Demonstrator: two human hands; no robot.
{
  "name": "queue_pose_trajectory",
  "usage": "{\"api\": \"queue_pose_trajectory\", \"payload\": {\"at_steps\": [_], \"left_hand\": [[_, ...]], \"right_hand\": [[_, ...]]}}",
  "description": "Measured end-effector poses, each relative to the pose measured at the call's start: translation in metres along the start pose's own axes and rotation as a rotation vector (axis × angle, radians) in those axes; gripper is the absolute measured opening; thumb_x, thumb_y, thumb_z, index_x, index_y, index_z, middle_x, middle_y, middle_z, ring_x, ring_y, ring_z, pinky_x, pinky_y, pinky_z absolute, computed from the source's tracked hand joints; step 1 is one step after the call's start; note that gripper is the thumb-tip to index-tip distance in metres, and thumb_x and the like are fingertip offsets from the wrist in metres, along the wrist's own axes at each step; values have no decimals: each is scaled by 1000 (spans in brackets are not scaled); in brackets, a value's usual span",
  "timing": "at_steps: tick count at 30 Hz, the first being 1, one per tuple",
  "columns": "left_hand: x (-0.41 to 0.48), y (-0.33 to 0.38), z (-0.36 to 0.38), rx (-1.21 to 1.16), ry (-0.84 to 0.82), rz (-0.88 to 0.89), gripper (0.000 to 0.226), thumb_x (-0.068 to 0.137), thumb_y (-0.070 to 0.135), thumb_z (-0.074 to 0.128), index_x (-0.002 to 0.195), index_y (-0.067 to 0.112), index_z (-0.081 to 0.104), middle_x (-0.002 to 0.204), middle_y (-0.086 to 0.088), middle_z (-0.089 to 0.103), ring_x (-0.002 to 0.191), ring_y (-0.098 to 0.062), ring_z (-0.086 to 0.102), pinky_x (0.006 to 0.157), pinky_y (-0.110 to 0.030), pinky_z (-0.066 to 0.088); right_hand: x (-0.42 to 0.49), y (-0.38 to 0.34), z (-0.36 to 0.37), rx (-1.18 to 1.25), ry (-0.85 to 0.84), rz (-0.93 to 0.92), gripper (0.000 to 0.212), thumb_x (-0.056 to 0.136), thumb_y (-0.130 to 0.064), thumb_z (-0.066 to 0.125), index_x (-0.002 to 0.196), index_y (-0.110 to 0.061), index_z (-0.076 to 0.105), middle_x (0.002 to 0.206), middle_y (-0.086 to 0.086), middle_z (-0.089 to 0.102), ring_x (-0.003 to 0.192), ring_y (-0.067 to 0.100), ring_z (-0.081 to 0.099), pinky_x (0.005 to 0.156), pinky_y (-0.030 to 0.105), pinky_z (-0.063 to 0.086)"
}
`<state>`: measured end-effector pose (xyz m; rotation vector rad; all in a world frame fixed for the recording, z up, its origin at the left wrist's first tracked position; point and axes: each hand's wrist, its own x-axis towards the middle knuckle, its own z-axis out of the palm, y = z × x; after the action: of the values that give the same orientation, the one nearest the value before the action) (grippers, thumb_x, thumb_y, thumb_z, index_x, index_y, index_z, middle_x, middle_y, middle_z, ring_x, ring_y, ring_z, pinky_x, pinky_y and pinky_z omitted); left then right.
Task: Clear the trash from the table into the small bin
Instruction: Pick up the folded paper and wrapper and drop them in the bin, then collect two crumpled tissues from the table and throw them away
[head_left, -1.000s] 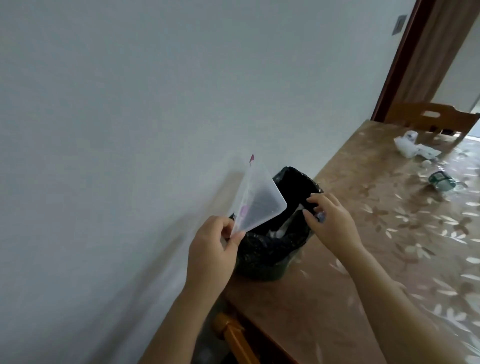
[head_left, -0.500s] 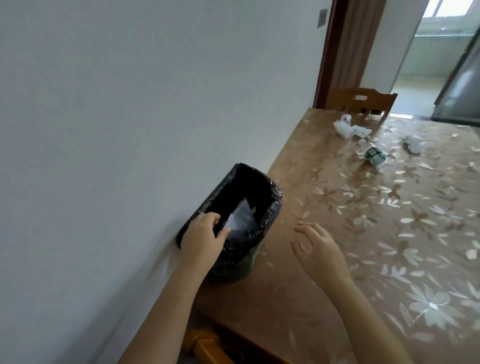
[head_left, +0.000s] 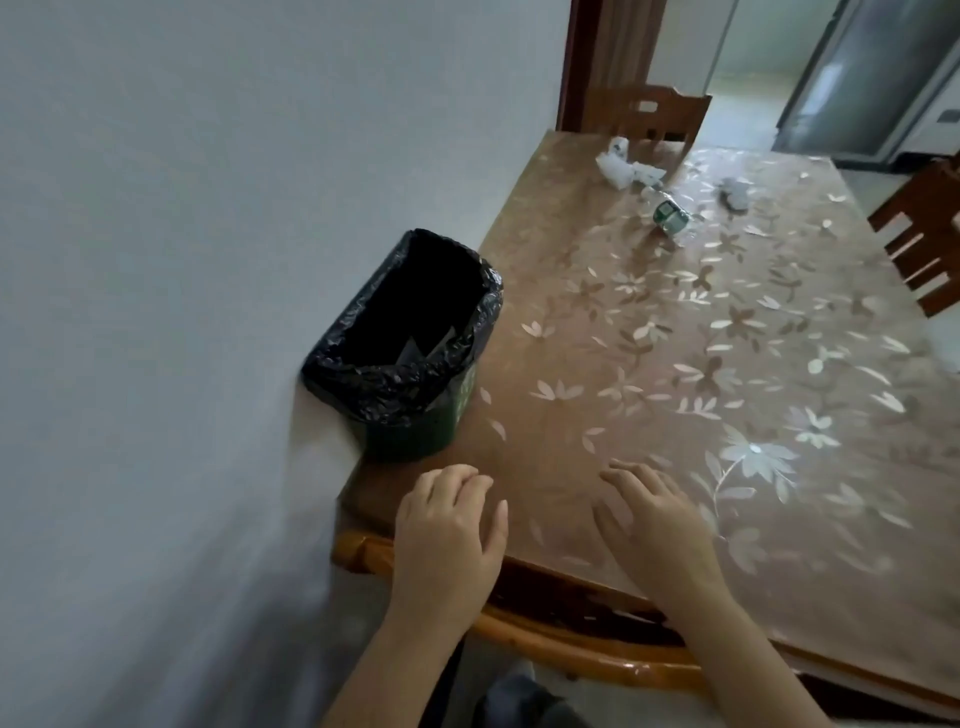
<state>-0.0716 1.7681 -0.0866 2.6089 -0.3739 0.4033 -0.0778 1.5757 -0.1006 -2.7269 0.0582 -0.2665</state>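
Note:
The small bin (head_left: 441, 415), dark green and lined with a black bag (head_left: 384, 379), stands on the table's near left corner against the wall. Inside it only a pale edge of plastic shows in the dark. My left hand (head_left: 449, 525) hovers over the table's front edge just in front of the bin, fingers apart, holding nothing. My right hand (head_left: 649, 514) is beside it to the right, also empty with fingers spread. At the far end lie crumpled white wrappers (head_left: 621, 169), a crushed green-labelled bottle (head_left: 670, 215) and a grey crumpled piece (head_left: 735, 192).
The table (head_left: 701, 364) has a brown floral cover and a wooden rim. A wooden chair (head_left: 649, 111) stands at the far end, another chair (head_left: 924, 234) at the right side. The white wall runs along the left.
My left hand let the clear plastic sheet go into the bin and drew back to the table's front edge. My right hand also pulled back from the bin. The view swung right and down.

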Motion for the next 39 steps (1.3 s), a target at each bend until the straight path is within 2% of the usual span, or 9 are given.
{"api": "queue_pose_trajectory", "payload": {"at_steps": [2, 5, 10, 15, 17, 25, 30, 32, 39], "left_hand": [[-13, 13, 10, -58, -26, 24, 21, 77, 19, 68, 95, 9, 66, 97, -8, 68, 92, -25, 60, 76, -39, 53], [-28, 37, 23, -110, -74, 55, 20, 78, 19, 67, 95, 8, 67, 97, -9, 68, 93, -25, 60, 78, -37, 51], [-40, 86, 41, -157, -151, 178, 22, 76, 20, 68, 95, 10, 67, 97, -7, 69, 94, -23, 61, 82, -34, 47], [-39, 145, 67, -168, -198, 274, 22, 75, 19, 69, 95, 11, 66, 97, -6, 68, 95, -24, 60, 83, -32, 41], [-38, 181, 84, -179, -220, 335, 21, 75, 17, 69, 94, 11, 66, 97, -7, 68, 93, -25, 60, 82, -35, 44], [-65, 396, 165, -330, -319, 638, 17, 71, 11, 73, 85, 12, 65, 89, -6, 68, 85, -22, 61, 77, -27, 38], [-84, 520, 209, -393, -348, 789, 18, 70, 12, 73, 86, 7, 67, 89, -11, 70, 82, -28, 64, 76, -37, 48], [-87, 559, 224, -396, -361, 821, 19, 73, 16, 66, 88, 6, 68, 91, -11, 71, 85, -28, 64, 77, -41, 51], [-77, 655, 288, -320, -397, 916, 22, 73, 12, 72, 93, 4, 68, 96, -14, 70, 90, -31, 63, 78, -44, 51]], "right_hand": [[-30, 14, -7, -55, 6, 34, 30, 74, -17, 71, 102, -11, 64, 108, 8, 68, 99, 27, 62, 81, 39, 51], [-72, 36, -24, -69, 2, 140, 30, 75, -16, 70, 103, -9, 64, 109, 10, 67, 100, 30, 61, 83, 42, 50], [-120, 74, -54, -55, 135, 274, 28, 68, -9, 75, 95, -4, 67, 100, 15, 70, 92, 34, 64, 80, 45, 52], [-161, 122, -81, -28, 238, 406, 28, 70, -11, 74, 96, -4, 66, 101, 14, 69, 94, 32, 63, 82, 45, 52], [-179, 153, -97, -43, 266, 473, 29, 72, -13, 73, 98, -4, 66, 102, 14, 69, 94, 31, 63, 82, 43, 52], [-272, 308, -191, -106, 380, 731, 30, 72, -14, 73, 99, -4, 65, 100, 15, 70, 91, 31, 65, 81, 42, 51], [-325, 398, -243, -142, 455, 857, 27, 72, -11, 73, 97, -4, 66, 101, 14, 69, 93, 32, 63, 82, 45, 50], [-336, 429, -258, -149, 479, 883, 26, 73, -12, 72, 97, -5, 66, 102, 14, 69, 94, 32, 63, 83, 45, 49], [-334, 530, -300, -168, 523, 924, 25, 73, -13, 71, 96, -6, 65, 100, 13, 69, 91, 33, 63, 80, 43, 49]]}}
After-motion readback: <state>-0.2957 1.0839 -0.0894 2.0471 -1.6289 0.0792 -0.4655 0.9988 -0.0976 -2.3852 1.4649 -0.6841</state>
